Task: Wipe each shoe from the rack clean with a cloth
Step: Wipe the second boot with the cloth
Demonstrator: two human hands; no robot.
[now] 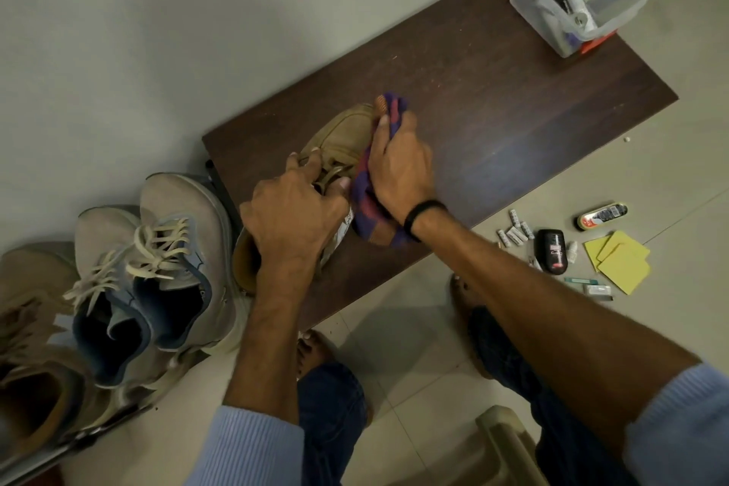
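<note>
Left hand [292, 217] grips tan suede shoe [342, 130]; right hand [398, 166] clutches purple-red cloth [367, 207] against it.

Plain pale wall [157, 32]; beige tiled floor [690, 170]; dark wooden bench top [513, 110] against wall.

Desk [493, 99]: dark wood, against wall
On desk: tan shoe [339, 138], striped cloth [371, 217], clear box [572, 4]
Floor [414, 327]: tiled; yellow pads [619, 260], batteries [513, 233], polish tin [601, 215]
</note>
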